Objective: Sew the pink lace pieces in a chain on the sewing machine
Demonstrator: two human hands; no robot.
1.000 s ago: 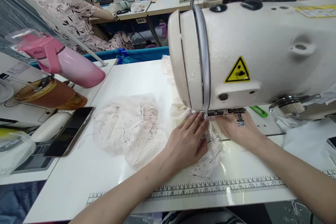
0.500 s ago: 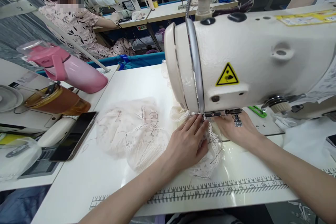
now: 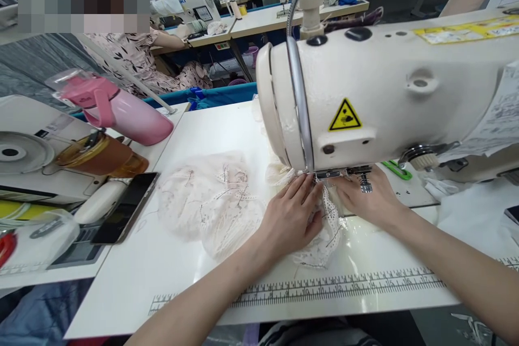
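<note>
Head view: a person at a sewing machine (image 3: 385,86) presses a strip of white lace (image 3: 330,235) flat to the table (image 3: 194,130), right under the machine's head. The left hand (image 3: 290,216) lies palm down on the lace, fingers (image 3: 302,186) stretched out and together, their tips just short of the needle area. The right hand (image 3: 365,200) rests flat on the other side, grasping nothing, its fingertips partly hidden beneath the head. Neither hand pinches the lace; both only pin it down. The rest of the strip curls toward a printed ruler (image 3: 344,285) along the table's near edge.

Judging by the yellow warning sticker (image 3: 344,116) above the needle, this work looks best done with even, light pressure from both palms, the lace edge fed straight, and fingertips held to either side of the needle's line, never in front of it.

A heap of lace pieces (image 3: 206,205) lies just left of the hands.
</note>
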